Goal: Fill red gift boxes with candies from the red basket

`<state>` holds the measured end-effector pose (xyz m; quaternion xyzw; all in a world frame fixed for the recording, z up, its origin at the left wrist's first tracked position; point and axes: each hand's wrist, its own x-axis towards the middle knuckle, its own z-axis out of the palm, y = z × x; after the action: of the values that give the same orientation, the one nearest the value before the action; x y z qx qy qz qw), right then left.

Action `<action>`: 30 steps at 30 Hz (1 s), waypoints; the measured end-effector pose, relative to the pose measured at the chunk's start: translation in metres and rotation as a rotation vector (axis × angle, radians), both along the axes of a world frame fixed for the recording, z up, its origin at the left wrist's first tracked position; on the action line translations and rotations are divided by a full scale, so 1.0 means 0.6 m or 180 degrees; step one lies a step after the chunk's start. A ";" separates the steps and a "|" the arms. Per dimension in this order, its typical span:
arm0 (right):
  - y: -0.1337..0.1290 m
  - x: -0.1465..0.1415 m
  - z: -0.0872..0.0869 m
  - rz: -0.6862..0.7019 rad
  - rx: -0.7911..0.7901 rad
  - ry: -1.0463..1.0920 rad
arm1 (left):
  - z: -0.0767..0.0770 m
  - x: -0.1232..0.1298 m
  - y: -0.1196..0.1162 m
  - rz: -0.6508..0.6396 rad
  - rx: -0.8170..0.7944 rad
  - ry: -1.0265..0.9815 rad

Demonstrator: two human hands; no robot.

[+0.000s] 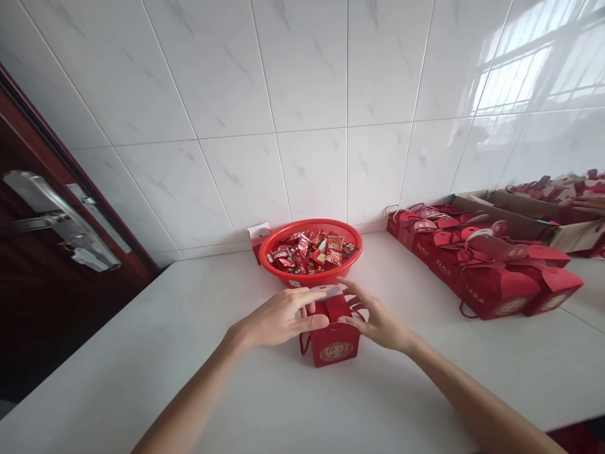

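Note:
A small red candy gift box (334, 347) with a gold emblem on its front stands upright on the white table, its top flaps raised. On its left side, my left hand (278, 315) reaches over the top, with the forefinger at the pale back flap and the thumb near the front flap. My right hand (380, 320) grips from the other side, thumb on the front flap and forefinger stretched to the back flap. Red cord loops hang at the box's sides. Just behind it sits a red plastic basket (357, 249) holding many red-wrapped candies (307, 252).
Several red gift boxes (498, 287) stand in rows at the right. Farther right are an open cardboard carton (508, 211) and another person's hand (590, 205). A red box (258, 236) is behind the basket by the tiled wall (312, 170). A dark door (42, 277) borders the left.

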<state>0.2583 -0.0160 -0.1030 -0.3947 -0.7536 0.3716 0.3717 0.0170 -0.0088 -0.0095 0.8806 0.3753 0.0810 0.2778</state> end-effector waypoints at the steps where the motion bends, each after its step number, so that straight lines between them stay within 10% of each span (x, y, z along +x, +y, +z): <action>1: -0.001 0.000 -0.003 -0.0076 -0.0062 0.0067 | -0.003 -0.001 0.001 0.0017 0.0045 -0.0047; 10: -0.002 0.014 -0.004 -0.0807 -0.0467 0.0300 | -0.044 0.011 0.010 0.0590 0.0957 -0.0179; 22: -0.012 0.031 0.026 0.0008 -0.0810 0.1565 | -0.050 0.009 0.013 0.0548 0.0097 0.0035; 30: -0.015 0.006 0.011 -0.0020 -0.0234 0.0539 | -0.049 0.007 0.017 0.0507 -0.0255 -0.0063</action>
<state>0.2621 -0.0253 -0.0963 -0.3775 -0.7041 0.4299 0.4206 0.0213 0.0015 -0.0392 0.8353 0.4443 0.0965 0.3091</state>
